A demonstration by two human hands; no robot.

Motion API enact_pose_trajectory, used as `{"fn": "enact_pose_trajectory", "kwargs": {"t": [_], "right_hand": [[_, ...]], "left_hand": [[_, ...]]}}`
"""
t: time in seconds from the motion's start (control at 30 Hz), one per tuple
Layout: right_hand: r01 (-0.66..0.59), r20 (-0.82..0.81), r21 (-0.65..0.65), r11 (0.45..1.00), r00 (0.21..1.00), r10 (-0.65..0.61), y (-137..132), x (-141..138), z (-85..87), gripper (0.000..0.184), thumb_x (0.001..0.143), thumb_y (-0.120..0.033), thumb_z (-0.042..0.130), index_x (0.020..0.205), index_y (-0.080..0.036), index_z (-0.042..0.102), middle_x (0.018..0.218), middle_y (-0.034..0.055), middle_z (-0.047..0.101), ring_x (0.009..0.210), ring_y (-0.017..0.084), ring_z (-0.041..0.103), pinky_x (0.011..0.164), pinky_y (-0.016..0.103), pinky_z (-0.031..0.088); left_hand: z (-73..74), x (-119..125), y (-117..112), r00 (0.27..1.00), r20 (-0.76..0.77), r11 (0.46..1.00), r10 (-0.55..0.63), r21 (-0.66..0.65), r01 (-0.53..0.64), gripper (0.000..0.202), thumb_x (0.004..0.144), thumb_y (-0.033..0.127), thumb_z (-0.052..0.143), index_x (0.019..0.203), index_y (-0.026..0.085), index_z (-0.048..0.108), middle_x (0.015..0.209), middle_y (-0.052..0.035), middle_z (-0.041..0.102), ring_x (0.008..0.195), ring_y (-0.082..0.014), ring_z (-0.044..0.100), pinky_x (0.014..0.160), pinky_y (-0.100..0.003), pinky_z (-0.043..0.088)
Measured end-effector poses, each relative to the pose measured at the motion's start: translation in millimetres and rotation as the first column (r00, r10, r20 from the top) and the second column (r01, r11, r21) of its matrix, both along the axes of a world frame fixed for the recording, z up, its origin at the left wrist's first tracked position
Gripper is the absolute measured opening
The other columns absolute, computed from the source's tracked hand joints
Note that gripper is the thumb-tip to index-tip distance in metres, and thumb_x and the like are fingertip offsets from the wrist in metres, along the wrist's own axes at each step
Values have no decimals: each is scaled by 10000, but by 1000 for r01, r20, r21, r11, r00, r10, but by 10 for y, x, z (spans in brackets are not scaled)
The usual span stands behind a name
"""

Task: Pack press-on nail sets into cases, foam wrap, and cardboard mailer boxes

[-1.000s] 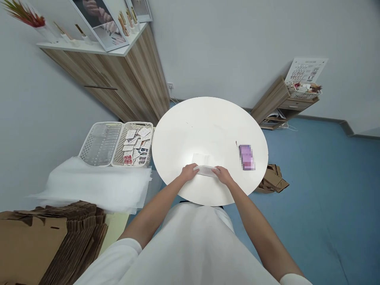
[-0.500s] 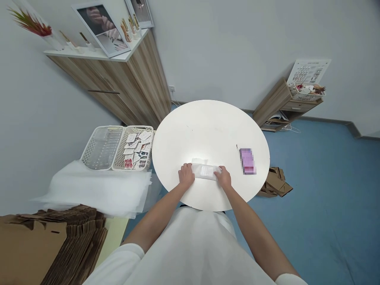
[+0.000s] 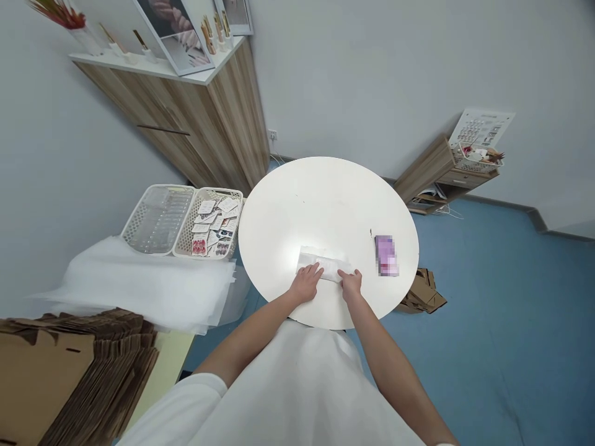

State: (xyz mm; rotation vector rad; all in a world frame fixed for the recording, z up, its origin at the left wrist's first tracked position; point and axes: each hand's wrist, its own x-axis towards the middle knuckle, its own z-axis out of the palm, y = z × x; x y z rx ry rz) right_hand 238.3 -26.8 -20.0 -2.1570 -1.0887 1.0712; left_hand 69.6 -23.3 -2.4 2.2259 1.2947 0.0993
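Note:
A small white foam-wrapped packet lies near the front edge of the round white table. My left hand rests flat on the packet's near left part, fingers stretched out. My right hand presses on the packet's right end with its fingers bent down on it. A blurred purple flat object lies on the table to the right of my hands, apart from them.
Left of the table stand two white baskets, one holding several small cards. White foam sheets and flattened cardboard boxes are stacked at the near left. A wooden cabinet stands behind. Cardboard scraps lie on the blue floor.
The packet was held up between both hands, then laid on the table. My left hand has opened flat on it, and both hands now press it down.

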Motion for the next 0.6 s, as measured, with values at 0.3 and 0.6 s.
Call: {"fn": "enact_pose_trajectory", "kwargs": {"t": [0.3,0.6], "right_hand": [[-58,-193,-65,996,980,44,36,46,282,198,681,-361,487,742,-174,513,673,25,574,569,128,544,514,246,444],[-227,-169,-12,974,960,222,-10,-280,239,230,709,-243,414,896,-188,537,779,27,582,669,136,562,628,271,457]], "left_hand": [[34,-57,-133,994,105,999,-12,-43,16,649,637,130,507,1251,265,347,1384,-46,252,1215,-288,266,979,-417,202],[-15,-262,-300,882,64,880,466,-140,-454,551,739,369,485,1238,216,307,1361,-109,228,1241,-288,212,982,-442,214]]}}
